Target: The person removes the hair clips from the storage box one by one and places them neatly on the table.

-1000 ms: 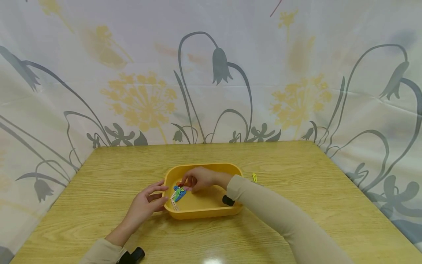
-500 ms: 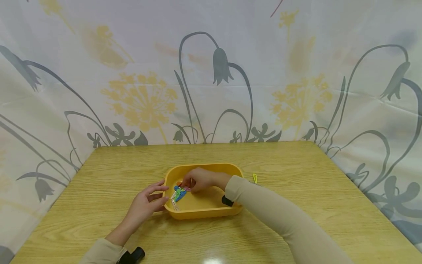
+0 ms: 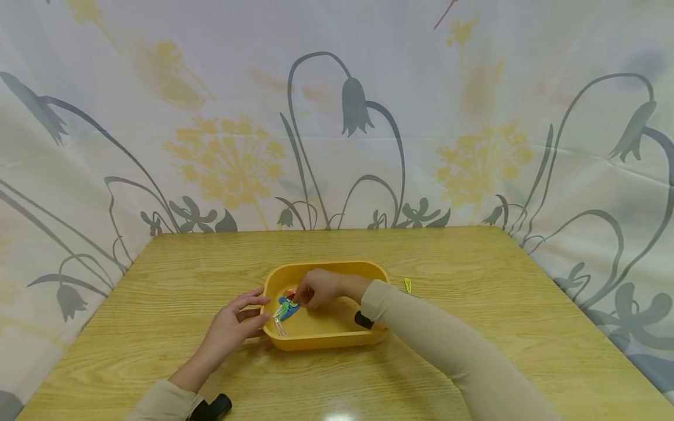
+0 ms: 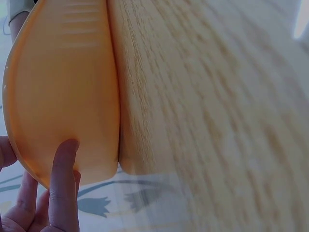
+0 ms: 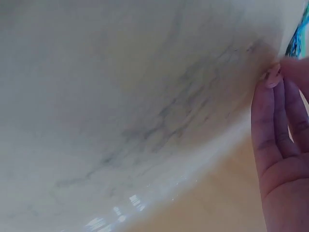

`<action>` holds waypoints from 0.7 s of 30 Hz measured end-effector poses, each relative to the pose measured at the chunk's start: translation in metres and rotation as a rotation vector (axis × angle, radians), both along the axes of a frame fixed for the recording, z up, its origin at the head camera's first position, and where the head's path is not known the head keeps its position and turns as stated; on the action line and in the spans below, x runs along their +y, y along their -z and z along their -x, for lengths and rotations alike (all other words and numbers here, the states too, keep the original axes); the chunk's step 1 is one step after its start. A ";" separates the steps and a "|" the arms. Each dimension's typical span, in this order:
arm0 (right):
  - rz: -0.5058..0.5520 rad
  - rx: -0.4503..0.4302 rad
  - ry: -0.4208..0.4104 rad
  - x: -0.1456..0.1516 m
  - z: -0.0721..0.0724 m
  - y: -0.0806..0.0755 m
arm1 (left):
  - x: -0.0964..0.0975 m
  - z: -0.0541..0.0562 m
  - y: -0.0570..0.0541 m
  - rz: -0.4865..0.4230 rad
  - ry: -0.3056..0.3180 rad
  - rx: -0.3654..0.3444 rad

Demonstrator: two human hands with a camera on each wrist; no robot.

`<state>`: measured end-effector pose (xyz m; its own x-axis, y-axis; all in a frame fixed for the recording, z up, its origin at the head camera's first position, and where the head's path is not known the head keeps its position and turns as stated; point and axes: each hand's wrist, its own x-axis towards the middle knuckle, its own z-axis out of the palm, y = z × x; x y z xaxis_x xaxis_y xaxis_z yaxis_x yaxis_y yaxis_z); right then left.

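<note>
Tray (image 3: 329,342) on table (image 3: 447,257), clips (image 3: 287,310) in its left end; another clip (image 3: 408,285) right of tray; backdrop (image 3: 337,35) behind.

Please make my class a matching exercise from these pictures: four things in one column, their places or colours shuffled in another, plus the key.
1. Left hand
2. Right hand
3. Small yellow piece
4. Sleeves

A. inside the tray
B. beige
C. touching the tray's left end
D. on the table, right of the tray

Pairs: 1-C, 2-A, 3-D, 4-B
</note>
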<state>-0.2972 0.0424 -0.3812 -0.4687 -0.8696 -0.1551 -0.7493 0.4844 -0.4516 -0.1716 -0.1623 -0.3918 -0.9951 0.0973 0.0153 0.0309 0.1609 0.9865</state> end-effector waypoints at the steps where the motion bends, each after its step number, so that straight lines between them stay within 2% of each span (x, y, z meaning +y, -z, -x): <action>1: 0.002 -0.001 0.005 0.000 0.000 0.000 | 0.000 0.000 0.000 -0.002 0.000 0.001; 9: 0.080 0.002 -0.014 0.007 -0.002 -0.007 | -0.002 0.001 0.003 -0.015 0.020 -0.012; 21: 0.221 -0.027 0.068 0.023 -0.003 -0.031 | -0.001 0.001 0.001 -0.009 0.016 -0.016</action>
